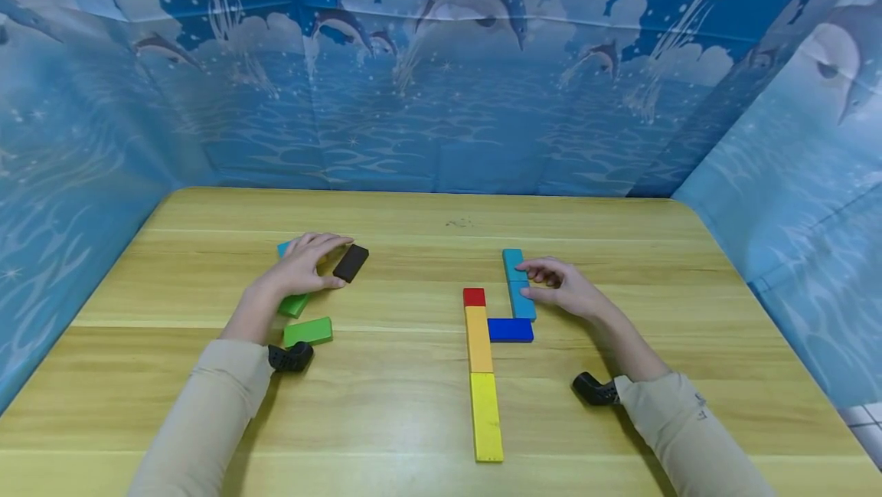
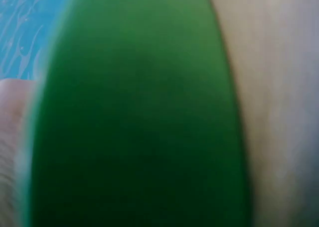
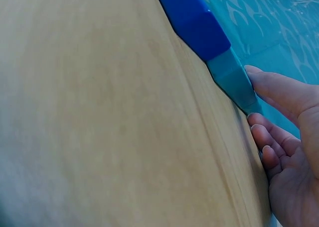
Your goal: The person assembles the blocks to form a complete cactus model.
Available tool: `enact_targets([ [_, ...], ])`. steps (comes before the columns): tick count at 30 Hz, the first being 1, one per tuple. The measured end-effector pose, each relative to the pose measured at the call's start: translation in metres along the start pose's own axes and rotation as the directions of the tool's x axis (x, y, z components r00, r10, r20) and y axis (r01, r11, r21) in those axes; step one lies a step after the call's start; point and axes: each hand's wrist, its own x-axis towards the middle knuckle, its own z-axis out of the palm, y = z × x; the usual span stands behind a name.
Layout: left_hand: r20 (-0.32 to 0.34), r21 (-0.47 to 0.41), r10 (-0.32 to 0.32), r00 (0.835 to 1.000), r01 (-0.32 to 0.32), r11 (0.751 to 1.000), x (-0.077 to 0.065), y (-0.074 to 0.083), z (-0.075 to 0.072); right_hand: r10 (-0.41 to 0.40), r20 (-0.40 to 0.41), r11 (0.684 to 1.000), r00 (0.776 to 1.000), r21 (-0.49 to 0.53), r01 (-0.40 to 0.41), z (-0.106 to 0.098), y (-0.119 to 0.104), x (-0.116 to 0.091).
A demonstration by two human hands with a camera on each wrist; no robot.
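My left hand (image 1: 299, 267) is at a black block (image 1: 351, 263), with thumb and forefinger tips at its two ends. A light blue block (image 1: 282, 249) and a green block (image 1: 295, 305) are partly hidden by that hand. Two light blue blocks, a far one (image 1: 512, 259) and a near one (image 1: 521, 302), lie end to end under the fingertips of my right hand (image 1: 561, 286). In the right wrist view the thumb (image 3: 279, 90) reaches the side of a light blue block (image 3: 234, 77), while the other fingers bend loosely beside it.
A dark blue block (image 1: 511, 330) lies across the near end of the light blue pair. It meets an orange block (image 1: 478, 340), in line between a red block (image 1: 474, 297) and a yellow block (image 1: 486, 416). Another green block (image 1: 308, 331) lies close to the left wrist camera.
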Motion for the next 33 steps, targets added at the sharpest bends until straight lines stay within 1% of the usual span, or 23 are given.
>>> enact_targets([
  [6,0.028,0.017,-0.001,1.0,0.0,1.0,0.003,0.002,-0.001,0.0,0.002,1.0,1.0,-0.003,0.0,0.0,0.001,0.0],
  [8,0.02,0.011,0.008,1.0,-0.008,1.0,0.002,0.004,-0.002,0.0,0.003,1.0,1.0,-0.001,0.0,-0.001,0.001,0.0],
  [13,-0.029,-0.009,0.032,0.999,-0.033,0.999,0.001,0.006,-0.001,0.0,0.005,1.0,1.0,-0.002,0.0,-0.001,-0.002,-0.001],
  [15,-0.037,-0.015,0.027,0.999,-0.027,1.0,0.002,0.004,0.0,0.002,0.005,1.0,1.0,-0.002,-0.002,0.0,-0.001,-0.001],
  [18,-0.039,-0.026,0.0,0.999,-0.001,1.0,0.004,0.003,0.002,-0.009,0.004,1.0,1.0,0.005,0.009,0.0,0.004,0.0],
  [22,-0.066,-0.026,-0.025,0.997,0.024,0.999,0.006,0.005,0.002,-0.011,-0.001,1.0,1.0,0.004,0.011,0.0,0.022,0.005],
  [25,-0.099,-0.018,-0.033,0.995,0.031,0.999,0.008,0.012,0.001,0.001,-0.004,1.0,1.0,-0.006,-0.001,0.0,0.033,0.008],
  [27,-0.115,-0.011,-0.032,0.993,0.031,0.999,0.01,0.018,0.0,-0.001,-0.002,1.0,1.0,-0.004,0.001,0.0,0.033,0.008],
  [30,-0.127,-0.002,-0.018,0.992,0.018,1.0,0.015,0.03,0.0,-0.004,-0.001,1.0,1.0,0.009,0.004,0.0,0.023,0.006],
  [33,-0.136,0.006,-0.008,0.991,0.009,1.0,0.023,0.043,0.005,-0.005,0.001,1.0,1.0,0.015,0.005,0.0,0.01,0.003],
])
